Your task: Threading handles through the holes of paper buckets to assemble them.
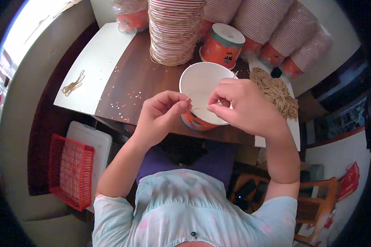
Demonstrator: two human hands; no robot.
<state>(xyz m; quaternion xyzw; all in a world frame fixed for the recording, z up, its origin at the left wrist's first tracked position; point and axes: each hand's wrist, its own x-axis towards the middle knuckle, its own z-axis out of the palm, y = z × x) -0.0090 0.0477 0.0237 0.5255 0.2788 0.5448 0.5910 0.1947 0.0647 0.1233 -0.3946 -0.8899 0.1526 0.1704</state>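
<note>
A paper bucket (198, 77), white inside and orange outside, stands at the table's front edge with its mouth toward me. Over its near rim, my left hand (157, 114) pinches a thin tan cord (200, 108) between thumb and fingertips. The fingers of my right hand (248, 103) are closed on the same cord a short way to the right. Between the two hands the cord runs nearly straight. A small knotted bit of cord (235, 75) shows at the bucket's right rim. Part of the bucket is hidden behind my right hand.
Behind the bucket rise a tall nested stack of buckets (177, 33) and an upside-down bucket (223, 46). Wrapped stacks (264, 20) line the back right. A heap of cords (276, 91) lies right, a few cords (73, 84) left. Small dots (120, 106) litter the brown tabletop. A red basket (71, 171) is lower left.
</note>
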